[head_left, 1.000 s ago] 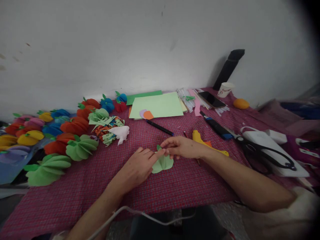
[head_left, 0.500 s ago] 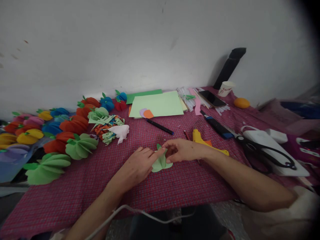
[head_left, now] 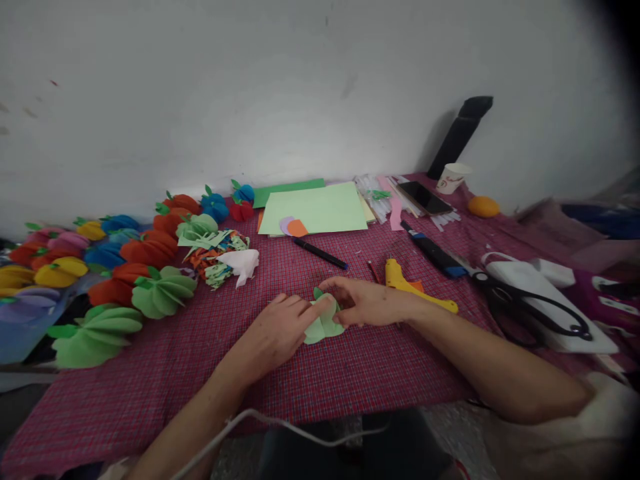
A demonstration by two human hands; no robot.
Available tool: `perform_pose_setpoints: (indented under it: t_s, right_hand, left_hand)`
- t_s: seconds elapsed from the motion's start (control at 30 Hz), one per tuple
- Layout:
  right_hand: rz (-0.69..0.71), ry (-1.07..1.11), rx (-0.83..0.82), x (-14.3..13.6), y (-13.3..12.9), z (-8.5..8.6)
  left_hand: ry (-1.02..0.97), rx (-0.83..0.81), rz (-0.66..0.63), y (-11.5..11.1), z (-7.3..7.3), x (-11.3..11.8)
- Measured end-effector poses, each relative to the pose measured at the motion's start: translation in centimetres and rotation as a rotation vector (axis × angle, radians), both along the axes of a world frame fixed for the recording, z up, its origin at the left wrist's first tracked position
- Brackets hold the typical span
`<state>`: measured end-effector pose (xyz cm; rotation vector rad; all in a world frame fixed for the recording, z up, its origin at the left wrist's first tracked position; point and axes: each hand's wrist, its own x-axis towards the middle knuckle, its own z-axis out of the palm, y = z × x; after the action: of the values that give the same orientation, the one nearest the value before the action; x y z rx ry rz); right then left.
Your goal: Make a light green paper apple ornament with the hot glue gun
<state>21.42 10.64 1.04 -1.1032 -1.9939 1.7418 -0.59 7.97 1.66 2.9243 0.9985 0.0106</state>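
Note:
A light green folded-paper pumpkin (head_left: 323, 328) with a small dark green leaf at its top lies on the checked cloth, between both hands. My left hand (head_left: 280, 327) comes from the left, its thumb and fingers closed on the pumpkin's left side. From the right, my right hand (head_left: 357, 300) pinches the pumpkin's folds near the leaf; its fingertips are partly hidden. Just beyond my right wrist lies a yellow glue gun (head_left: 400, 277). A black pen (head_left: 320, 253) rests farther back.
Several finished paper pumpkins (head_left: 150, 248) crowd the left, beside paper scraps (head_left: 215, 257). Light green sheets (head_left: 315, 210) lie at the back. Rightward are a phone (head_left: 424, 198), a paper cup (head_left: 453, 178), an orange fruit (head_left: 483, 207), a cutter (head_left: 434, 252) and black scissors (head_left: 530, 307). A white cable crosses the front edge.
The pumpkin's folds have shifted, so a rounded pale flap now shows near my left fingertips. My right fingers have moved slightly up and left; my left hand has hardly moved.

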Motion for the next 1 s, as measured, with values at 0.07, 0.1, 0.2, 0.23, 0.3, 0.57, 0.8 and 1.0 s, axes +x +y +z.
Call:
perform_pose_setpoints:
  t_s: [0.07,0.1,0.2,0.23,0.3,0.57,0.8,1.0]
  right_hand:
    - [0.010,0.006,-0.035,0.0,0.0,0.4]
    - [0.018,0.010,-0.050,0.0,0.0,0.6]
    - [0.035,0.029,-0.076,0.0,0.1,0.9]
    - [0.033,0.032,-0.081,0.0,0.1,0.9]
    - [0.017,0.024,-0.084,0.0,0.2,0.7]
    - [-0.064,0.011,0.008,-0.4,0.3,-0.4]
    - [-0.114,-0.112,0.199,-1.1,0.1,-1.2]
    - [-0.094,-0.088,0.260,-1.0,0.1,-1.4]
  left_hand:
    - [0.011,0.008,-0.002,0.0,0.1,0.0]
    - [0.015,0.013,0.000,0.0,0.1,0.0]
    - [0.017,0.019,0.000,0.1,0.0,0.0]
    - [0.017,0.017,-0.005,0.1,0.0,0.1]
    - [0.019,0.015,-0.014,0.2,-0.1,0.1]
    - [0.008,-0.005,-0.041,0.0,0.1,0.2]
    - [-0.043,-0.052,-0.040,0.0,-0.1,0.4]
    - [-0.106,-0.102,-0.042,0.0,0.0,0.4]
